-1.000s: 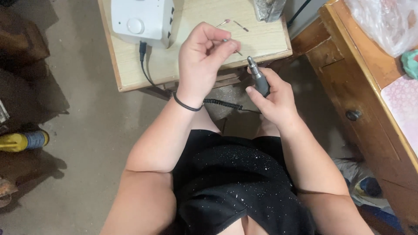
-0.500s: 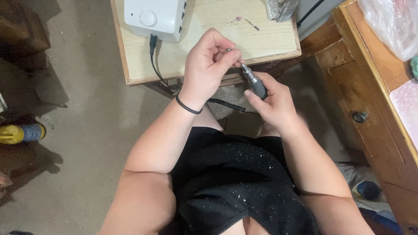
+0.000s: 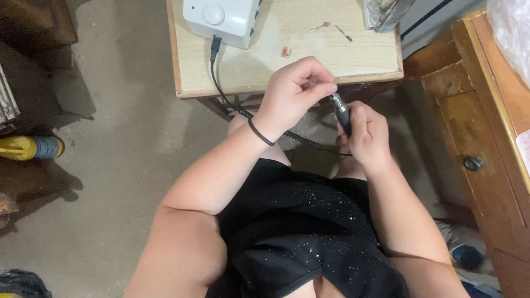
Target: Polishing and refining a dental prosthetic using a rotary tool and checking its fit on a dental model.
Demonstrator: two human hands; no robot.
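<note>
Wrapped around the dark grey body of a pen-shaped rotary handpiece [image 3: 343, 115], the right hand [image 3: 364, 135] grips the tool firmly, with its silver nose pointing up and away from the person. Just above it, the left hand [image 3: 295, 91] has its fingertips [image 3: 326, 88] pinched together at the very tip of the handpiece; whether a small bit sits between them cannot be made out. A black band [image 3: 260, 132] circles the left wrist. From the lower end of the handpiece a coiled black cord [image 3: 301, 138] runs under the left forearm and up to a white control box [image 3: 223, 16] with a round knob, which stands at the far edge of a small pale wooden table [image 3: 265, 69]. On that tabletop, well apart from the hands, lie two thin bits [image 3: 331, 28] and a small reddish scrap [image 3: 286, 52]. Both hands hover in front of the table's near edge, over the person's lap and black speckled garment [image 3: 298, 232]. A brown wooden cabinet [image 3: 486, 165] stands to the right, and a yellow-and-blue object [image 3: 30, 147] lies on the floor at the left.
</note>
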